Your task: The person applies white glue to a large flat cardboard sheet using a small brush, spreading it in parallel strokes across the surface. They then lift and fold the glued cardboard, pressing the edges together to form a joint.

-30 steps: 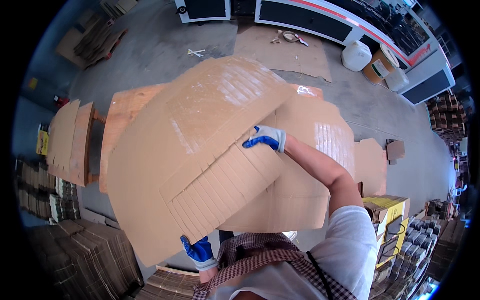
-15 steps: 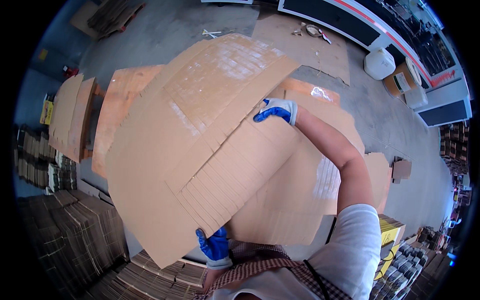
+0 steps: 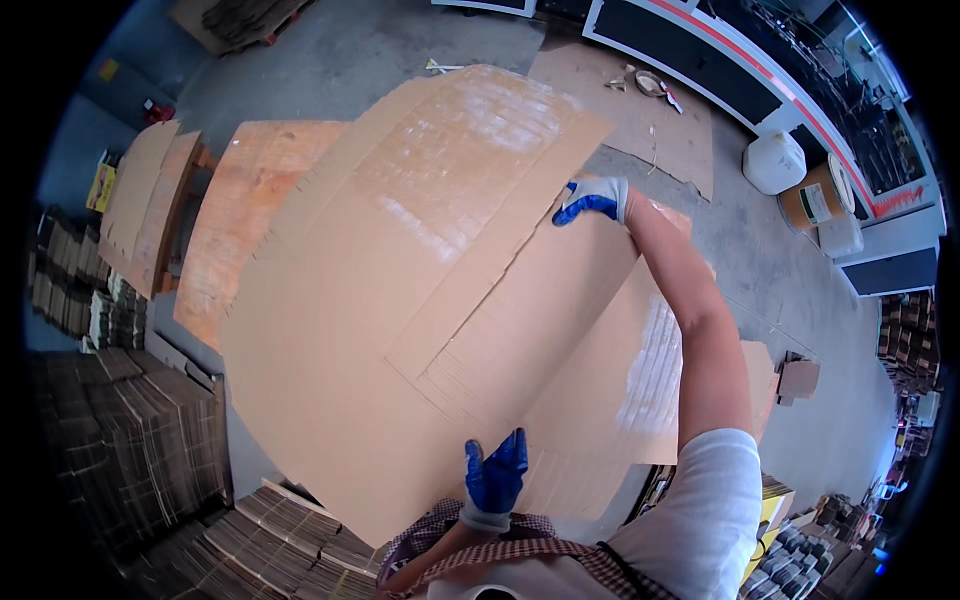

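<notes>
A large brown cardboard sheet (image 3: pixel 330 290) spreads before me, with whitish scuffs on its far part and a long slit running slantwise across it. My right hand (image 3: pixel 592 202), in a grey glove with a blue palm, is closed on the sheet at the far end of the slit. There the cardboard bends over toward my right arm. My left hand (image 3: pixel 495 478), gloved alike, is at the near edge, its thumb and fingers apart in a V. Another cardboard sheet (image 3: pixel 570 485) with white marks lies underneath.
An orange-brown board (image 3: pixel 265 200) lies left of the sheet. Bundled cardboard stacks (image 3: pixel 150 440) stand at near left. A machine with a red stripe (image 3: pixel 690 70) fills the far right, a white canister (image 3: pixel 773 162) and brown drum (image 3: pixel 815 195) beside it. Flat cardboard (image 3: pixel 620 120) covers the floor there.
My left hand has moved right along the near edge, and its fingers have come apart. My right hand has shifted slightly right, still gripping. The cut strips no longer stand out along the bent part.
</notes>
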A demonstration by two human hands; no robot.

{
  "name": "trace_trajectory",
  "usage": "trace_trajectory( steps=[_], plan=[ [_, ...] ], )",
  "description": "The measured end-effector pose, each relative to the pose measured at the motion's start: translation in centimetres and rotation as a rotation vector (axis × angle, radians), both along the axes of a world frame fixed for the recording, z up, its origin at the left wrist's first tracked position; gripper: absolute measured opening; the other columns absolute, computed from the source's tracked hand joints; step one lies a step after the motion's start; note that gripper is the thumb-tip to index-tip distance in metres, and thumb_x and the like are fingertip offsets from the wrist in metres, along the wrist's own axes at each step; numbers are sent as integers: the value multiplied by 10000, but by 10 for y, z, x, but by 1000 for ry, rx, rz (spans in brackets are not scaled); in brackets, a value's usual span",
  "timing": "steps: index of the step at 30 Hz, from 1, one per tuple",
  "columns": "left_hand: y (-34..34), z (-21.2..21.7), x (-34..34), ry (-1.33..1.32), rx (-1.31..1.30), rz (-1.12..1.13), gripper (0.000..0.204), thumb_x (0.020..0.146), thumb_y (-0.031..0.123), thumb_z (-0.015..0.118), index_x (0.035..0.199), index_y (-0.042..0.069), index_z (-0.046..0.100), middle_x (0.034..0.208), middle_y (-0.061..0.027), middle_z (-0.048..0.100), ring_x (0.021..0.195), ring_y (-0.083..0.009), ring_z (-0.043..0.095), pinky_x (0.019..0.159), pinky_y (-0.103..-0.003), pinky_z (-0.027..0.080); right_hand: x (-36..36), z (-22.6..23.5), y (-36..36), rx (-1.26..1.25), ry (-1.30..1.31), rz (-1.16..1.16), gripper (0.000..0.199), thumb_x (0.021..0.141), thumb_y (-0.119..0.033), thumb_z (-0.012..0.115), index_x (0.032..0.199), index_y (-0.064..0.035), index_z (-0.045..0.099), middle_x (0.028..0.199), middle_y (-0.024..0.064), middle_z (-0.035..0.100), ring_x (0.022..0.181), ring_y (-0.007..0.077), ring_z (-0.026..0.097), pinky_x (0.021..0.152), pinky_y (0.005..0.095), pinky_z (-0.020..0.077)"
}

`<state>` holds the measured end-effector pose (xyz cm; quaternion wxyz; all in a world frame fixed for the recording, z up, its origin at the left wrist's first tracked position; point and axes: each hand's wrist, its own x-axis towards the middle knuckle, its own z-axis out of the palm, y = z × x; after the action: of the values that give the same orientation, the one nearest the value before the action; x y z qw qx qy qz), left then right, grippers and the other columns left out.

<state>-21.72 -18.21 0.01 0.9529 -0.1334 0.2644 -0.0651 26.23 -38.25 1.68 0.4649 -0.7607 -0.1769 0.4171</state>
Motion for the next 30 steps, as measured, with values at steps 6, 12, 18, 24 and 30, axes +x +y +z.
trace_trajectory(
  steps=[6, 12, 18, 24, 30],
  plan=[
    [-31, 12, 31, 166, 114, -110, 677, 980, 537, 495, 1485, 99, 394, 1512, -67, 450, 1425, -249, 359, 1203, -391, 244, 13, 34, 7, -300, 37, 69, 569, 744, -282, 811, 1242, -68, 636, 1021, 99, 715, 887, 186, 678, 763, 335, 561],
    [-46, -23, 29, 117, -68, -153, 690, 999, 540, 443, 1492, 63, 372, 1529, -54, 428, 1432, -259, 354, 1220, -409, 204, 18, 34, 31, -551, -366, 184, 575, 721, -324, 817, 1223, -98, 653, 955, 47, 694, 814, 172, 594, 747, 333, 486],
    [-23, 67, 33, 126, 22, -844, 541, 1021, 496, 452, 1420, 130, 440, 1456, -155, 476, 1350, -297, 460, 1107, -479, 399, 11, -6, 12, -829, -711, -70, 647, 704, -328, 821, 1275, -97, 624, 1115, 125, 692, 1006, 234, 642, 894, 360, 502],
    [149, 137, 48, -743, 1446, -711, 564, 917, 100, 598, 1447, -2, 432, 1448, -164, 504, 1347, -253, 465, 1105, -360, 375, -120, 44, 28, -324, -734, -897, 388, 876, -264, 698, 1202, -61, 643, 1018, 102, 703, 873, 214, 690, 774, 297, 561],
    [347, 59, 123, -420, 2461, -474, 436, 951, 183, 614, 1363, 54, 551, 1382, -128, 561, 1252, -296, 541, 1065, -397, 422, -390, 11, 33, 392, 34, -1487, 247, 967, -202, 601, 1128, -19, 640, 908, 98, 683, 748, 203, 666, 637, 321, 569]
  ],
)
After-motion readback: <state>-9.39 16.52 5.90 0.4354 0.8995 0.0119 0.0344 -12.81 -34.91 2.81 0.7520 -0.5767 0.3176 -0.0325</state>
